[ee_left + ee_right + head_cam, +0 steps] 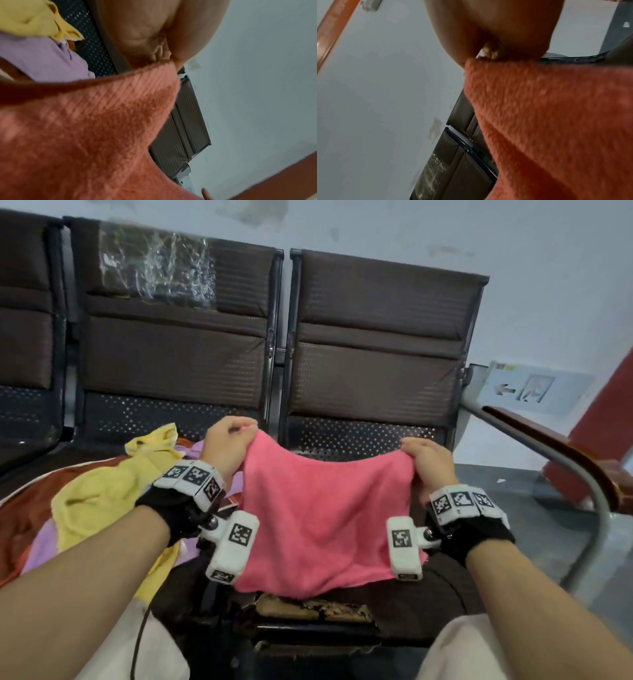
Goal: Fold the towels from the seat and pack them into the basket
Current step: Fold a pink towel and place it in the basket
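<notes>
A pink towel (322, 515) hangs spread out in front of me above the dark seat. My left hand (227, 446) pinches its upper left corner and my right hand (428, 463) pinches its upper right corner. In the left wrist view the pink towel (96, 128) fills the lower frame, running up into my left hand (164, 44). The right wrist view shows the pink towel (556, 121) gripped by my right hand (496, 40). A yellow towel (113, 491) and a purple towel (41, 546) lie heaped on the seat at left. No basket is in view.
A row of dark brown seats (373, 344) stands against the grey wall. A metal armrest with a wooden top (561, 453) curves past on the right. The front edge of the seat cushion (315, 611) is torn. Plastic wrap (154, 268) covers one backrest.
</notes>
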### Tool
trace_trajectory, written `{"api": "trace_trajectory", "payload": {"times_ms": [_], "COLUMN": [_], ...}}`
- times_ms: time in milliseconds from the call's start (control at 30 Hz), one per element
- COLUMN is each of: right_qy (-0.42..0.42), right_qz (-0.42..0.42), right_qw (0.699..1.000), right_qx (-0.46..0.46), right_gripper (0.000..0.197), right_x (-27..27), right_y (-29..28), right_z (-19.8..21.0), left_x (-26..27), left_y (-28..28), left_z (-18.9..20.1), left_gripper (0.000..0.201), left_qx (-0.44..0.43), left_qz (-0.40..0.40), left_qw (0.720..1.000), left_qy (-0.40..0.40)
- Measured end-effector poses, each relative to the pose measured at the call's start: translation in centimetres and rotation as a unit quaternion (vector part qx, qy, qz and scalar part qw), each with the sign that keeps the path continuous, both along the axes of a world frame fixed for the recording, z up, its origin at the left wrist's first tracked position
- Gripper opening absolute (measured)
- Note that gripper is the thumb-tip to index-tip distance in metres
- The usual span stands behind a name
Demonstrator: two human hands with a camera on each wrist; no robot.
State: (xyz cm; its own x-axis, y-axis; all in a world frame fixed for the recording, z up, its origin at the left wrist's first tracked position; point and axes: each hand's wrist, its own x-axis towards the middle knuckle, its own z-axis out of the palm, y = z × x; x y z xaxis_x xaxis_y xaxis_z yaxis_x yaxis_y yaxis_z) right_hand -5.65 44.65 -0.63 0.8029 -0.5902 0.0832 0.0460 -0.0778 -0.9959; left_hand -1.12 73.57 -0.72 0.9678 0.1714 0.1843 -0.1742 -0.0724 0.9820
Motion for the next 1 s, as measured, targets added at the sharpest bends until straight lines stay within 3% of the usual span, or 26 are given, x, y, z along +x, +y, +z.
{"api": "trace_trajectory", "payload": {"times_ms": [167, 233, 333, 400, 467, 533, 567, 600, 667, 767, 900, 1000], "right_qy": [-0.039, -0.049, -0.019, 0.025, 0.060, 0.069, 0.051, 0.018, -0.059, -0.083, -0.048, -0.049], "right_qz": [0.150, 0.252, 0.392, 0.378, 0.322, 0.280, 0.268, 0.263, 0.277, 0.310, 0.341, 0.321], "right_qw": [0.981, 0.955, 0.910, 0.925, 0.932, 0.884, 0.861, 0.858, 0.889, 0.910, 0.889, 0.895], "right_qx": [0.114, 0.150, 0.132, 0.038, -0.152, -0.369, -0.429, -0.441, -0.359, -0.262, -0.302, -0.305], "right_gripper": [0.019, 0.012, 0.025, 0.021, 0.018, 0.018, 0.019, 0.020, 0.013, 0.013, 0.012, 0.014], "right_x": [-0.1, -0.5, -0.8, -0.6, -0.3, -0.1, -0.1, -0.1, 0.0, 0.1, 0.3, 0.5], "right_y": [1.9, 2.6, 3.0, 3.3, 3.4, 3.3, 3.5, 3.7, 4.5, 5.8, 6.7, 7.3], "right_z": [0.8, 1.1, 0.4, -0.6, -1.6, -1.8, -1.7, -1.4, -1.1, -1.2, -2.2, -2.5], "left_x": [-0.6, -0.7, -0.5, -0.3, -0.1, 0.0, 0.0, 0.0, -0.1, -0.4, -1.0, -1.2], "left_y": [-1.3, -1.6, -1.7, -1.6, -1.6, -1.8, -1.9, -2.0, -2.1, -2.7, -3.7, -3.9], "left_z": [0.2, 0.0, -0.7, -1.1, -1.4, -1.8, -1.9, -2.1, -2.3, -2.4, -2.6, -2.5], "left_gripper": [0.009, 0.008, 0.008, 0.013, 0.017, 0.020, 0.022, 0.023, 0.023, 0.017, 0.017, 0.016], "left_qx": [-0.048, -0.053, -0.054, -0.052, -0.053, -0.047, -0.038, -0.028, -0.004, 0.029, 0.051, 0.042], "left_qz": [-0.090, -0.108, -0.118, -0.115, -0.123, -0.151, -0.168, -0.182, -0.203, -0.230, -0.258, -0.282], "left_qw": [0.994, 0.992, 0.990, 0.989, 0.987, 0.980, 0.976, 0.974, 0.971, 0.967, 0.959, 0.952], "left_qy": [0.033, 0.045, 0.061, 0.071, 0.094, 0.121, 0.130, 0.134, 0.126, 0.108, 0.104, 0.107]}}
